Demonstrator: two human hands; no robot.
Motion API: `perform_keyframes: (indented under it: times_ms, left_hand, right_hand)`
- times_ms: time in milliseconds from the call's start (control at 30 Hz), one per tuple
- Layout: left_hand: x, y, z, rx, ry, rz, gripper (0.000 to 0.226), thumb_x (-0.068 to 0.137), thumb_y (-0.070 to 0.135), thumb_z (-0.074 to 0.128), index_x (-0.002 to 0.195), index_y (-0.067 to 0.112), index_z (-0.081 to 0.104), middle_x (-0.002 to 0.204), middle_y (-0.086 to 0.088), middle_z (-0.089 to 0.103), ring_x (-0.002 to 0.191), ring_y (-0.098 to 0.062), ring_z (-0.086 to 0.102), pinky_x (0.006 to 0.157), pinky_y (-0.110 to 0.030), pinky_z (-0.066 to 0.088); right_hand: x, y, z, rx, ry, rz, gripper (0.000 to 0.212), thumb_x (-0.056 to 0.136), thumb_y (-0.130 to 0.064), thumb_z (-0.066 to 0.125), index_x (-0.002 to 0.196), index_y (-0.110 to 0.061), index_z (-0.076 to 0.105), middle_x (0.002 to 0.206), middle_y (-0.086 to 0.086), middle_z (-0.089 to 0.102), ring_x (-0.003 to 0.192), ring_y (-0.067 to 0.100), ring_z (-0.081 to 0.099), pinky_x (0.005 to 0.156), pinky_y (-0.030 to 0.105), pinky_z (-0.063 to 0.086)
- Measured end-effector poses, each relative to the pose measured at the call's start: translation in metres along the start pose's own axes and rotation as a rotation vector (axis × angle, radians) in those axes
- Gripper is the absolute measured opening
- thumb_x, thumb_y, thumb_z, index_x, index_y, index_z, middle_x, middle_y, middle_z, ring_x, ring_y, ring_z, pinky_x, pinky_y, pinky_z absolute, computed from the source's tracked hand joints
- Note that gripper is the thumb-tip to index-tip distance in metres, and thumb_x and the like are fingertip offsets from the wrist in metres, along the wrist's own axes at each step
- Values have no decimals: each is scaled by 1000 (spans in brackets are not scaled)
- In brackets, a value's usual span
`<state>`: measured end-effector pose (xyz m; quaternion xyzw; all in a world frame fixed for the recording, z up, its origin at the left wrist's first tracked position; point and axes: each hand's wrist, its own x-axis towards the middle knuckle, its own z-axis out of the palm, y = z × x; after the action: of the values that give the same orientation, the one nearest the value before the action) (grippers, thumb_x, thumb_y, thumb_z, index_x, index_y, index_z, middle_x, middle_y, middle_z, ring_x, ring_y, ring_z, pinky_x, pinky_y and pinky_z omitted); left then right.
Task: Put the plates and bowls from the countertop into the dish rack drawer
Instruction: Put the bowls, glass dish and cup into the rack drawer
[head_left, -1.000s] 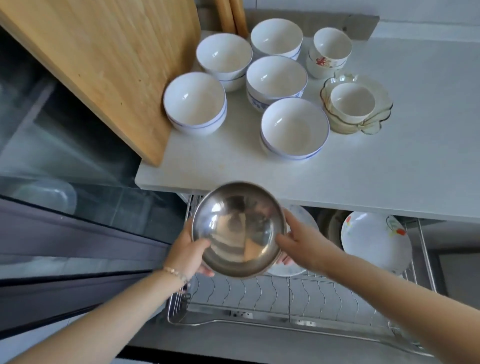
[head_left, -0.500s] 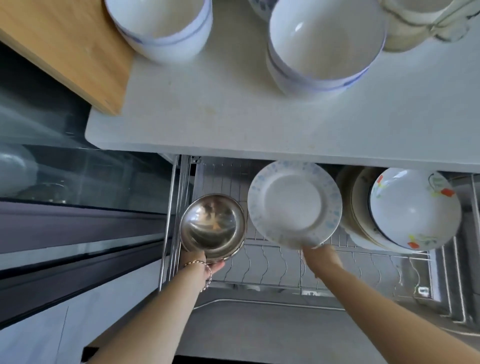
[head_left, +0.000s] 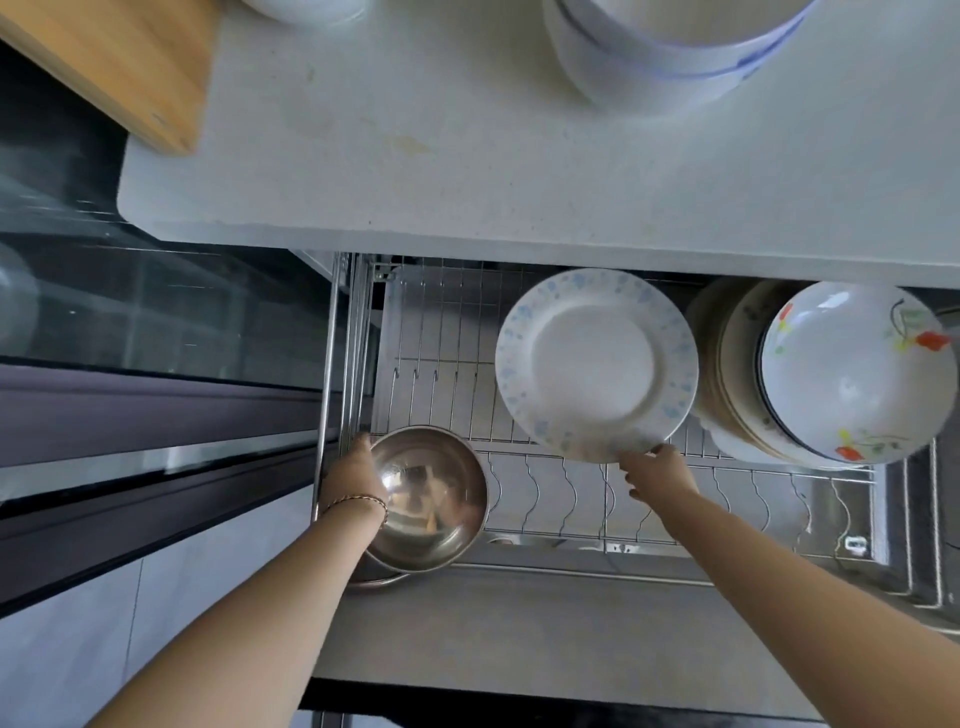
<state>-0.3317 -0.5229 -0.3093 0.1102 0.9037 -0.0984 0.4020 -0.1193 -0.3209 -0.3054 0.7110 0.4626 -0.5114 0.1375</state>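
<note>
Left hand (head_left: 353, 480) grips the rim of one steel bowl (head_left: 428, 499), fingers curled over its 9 o'clock edge; a bracelet (head_left: 358, 503) sits on that wrist. The bowl sits low at the front-left corner of the open dish rack drawer (head_left: 550, 496), mouth facing up toward the camera (whether it touches the wires, can't tell).

Right hand (head_left: 655, 473) pinches the 6 o'clock edge of one white plate with blue speckles (head_left: 596, 364), which stands tilted in the rack at about 1 o'clock from the bowl.

At 3 o'clock of that plate: a stack of leaning dishes (head_left: 727, 364), exact count unclear, with one flower-print bowl (head_left: 857, 374) in front.

On the countertop (head_left: 467, 156) above: one blue-rimmed white bowl (head_left: 670, 57) at 12 o'clock, cropped (may be stacked), a sliver of a second bowl (head_left: 306, 8) at 11 o'clock, and one wooden cutting board (head_left: 109, 57) at 10 o'clock.
</note>
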Motion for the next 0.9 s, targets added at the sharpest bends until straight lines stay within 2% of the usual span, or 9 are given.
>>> perform_keyframes:
  times_ms: [67, 167, 233, 367, 533, 600, 733, 833, 900]
  left_hand:
    - [-3, 9, -3, 151, 98, 203, 76, 84, -7, 48, 147, 18, 15, 135, -18, 46, 115, -32, 55, 91, -39, 48]
    - [-2, 30, -6, 408, 249, 539, 90, 81, 2, 59, 150, 23, 6, 155, -12, 19, 140, -31, 28, 115, -44, 24]
    - [1, 44, -7, 527, 176, 679, 89, 79, 3, 63, 148, 26, 13, 156, -6, 18, 143, -27, 22, 117, -45, 18]
    - [10, 54, -9, 711, 19, 689, 59, 82, 6, 59, 136, 22, 40, 129, -6, 54, 118, -26, 52, 97, -38, 46]
    - [9, 55, -15, 657, -22, 637, 57, 81, 1, 57, 133, 19, 45, 131, -3, 56, 119, -22, 53, 106, -35, 40]
    - [-1, 68, -16, 397, 9, 569, 65, 81, 3, 55, 141, 20, 35, 142, -2, 47, 125, -21, 48, 112, -35, 34]
    - [0, 120, -25, -582, -45, 233, 60, 89, 20, 53, 144, 17, 29, 149, -6, 37, 122, -21, 49, 102, -36, 40]
    - [15, 156, -25, -993, -213, 39, 30, 93, 40, 44, 111, 18, 55, 106, -5, 62, 107, -27, 56, 96, -43, 42]
    - [26, 171, -23, -1134, -300, -22, 41, 93, 49, 40, 106, 16, 59, 91, -4, 64, 90, -24, 61, 81, -37, 48]
  right_hand:
    - [0, -6, -2, 50, 20, -17, 7, 84, -17, 54, 78, -16, 55, 80, 9, 56, 82, 28, 55, 91, 50, 50]
    - [3, -11, -5, 182, 1, 29, 22, 86, -9, 51, 107, -2, 56, 77, 8, 56, 75, 26, 56, 77, 41, 54]
    - [6, -11, -6, 225, 18, 35, 28, 86, -6, 50, 114, -1, 52, 76, 7, 56, 67, 24, 57, 68, 35, 53]
    - [11, -5, -5, 389, 52, 46, 31, 88, -1, 54, 118, -1, 49, 106, 22, 61, 87, 41, 66, 66, 35, 57]
    - [14, 0, -5, 451, 153, 33, 30, 86, -3, 60, 115, -4, 55, 98, 19, 67, 74, 37, 68, 60, 31, 57]
    - [16, 2, -8, 417, 194, 16, 29, 83, -6, 64, 111, -5, 58, 96, 13, 68, 66, 29, 66, 49, 20, 52]
    - [26, 0, -20, 399, 152, -4, 58, 79, -15, 67, 132, -10, 45, 119, 11, 63, 93, 24, 58, 82, 33, 47]
    - [42, -8, -30, 580, 20, 21, 67, 80, -13, 67, 140, -12, 36, 119, 12, 59, 103, 28, 59, 100, 42, 47]
    - [53, -10, -34, 580, -52, -11, 49, 81, -9, 67, 127, -9, 51, 100, 9, 62, 90, 26, 60, 96, 43, 50]
